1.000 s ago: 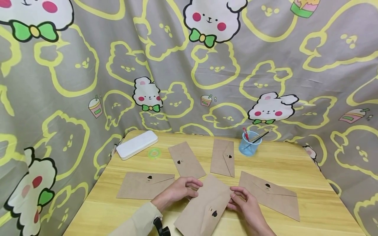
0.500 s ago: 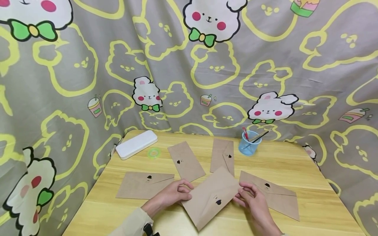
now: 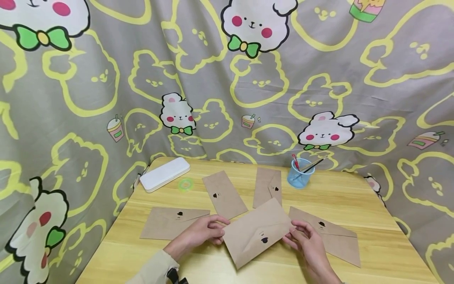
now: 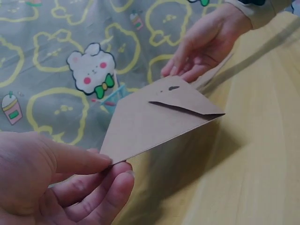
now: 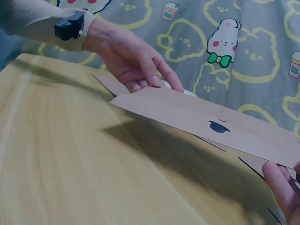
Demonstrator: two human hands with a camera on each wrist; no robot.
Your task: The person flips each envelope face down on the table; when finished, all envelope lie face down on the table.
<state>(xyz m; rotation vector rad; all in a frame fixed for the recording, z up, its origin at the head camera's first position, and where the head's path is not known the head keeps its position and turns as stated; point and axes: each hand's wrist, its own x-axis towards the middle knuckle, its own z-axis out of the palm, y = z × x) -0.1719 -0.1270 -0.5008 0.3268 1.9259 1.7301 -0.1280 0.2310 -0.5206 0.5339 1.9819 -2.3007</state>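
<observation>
A brown paper envelope (image 3: 255, 232) with a small black hat print is held raised over the table, its shadow below it in both wrist views. My left hand (image 3: 200, 236) pinches its left edge, thumb (image 4: 77, 159) on top and fingers beneath. On the opposite edge my right hand (image 3: 306, 242) pinches it, and the same hand shows at the top of the left wrist view. The flap stands slightly raised in the left wrist view. Behind it lie two more envelopes, one at back left (image 3: 223, 193) and one at back centre (image 3: 267, 183), the latter partly covered.
Other envelopes lie flat at the left (image 3: 163, 225) and the right (image 3: 337, 238) of the wooden table (image 3: 117, 252). A white case (image 3: 164, 174), a green tape ring (image 3: 185, 184) and a blue pen cup (image 3: 299, 175) stand along the back. A patterned curtain (image 3: 213, 79) hangs behind.
The held envelope has turned clockwise toward level, its near end rising away from the front edge. Both hands keep their grip, with the left hand shifted left and the right hand slightly right.
</observation>
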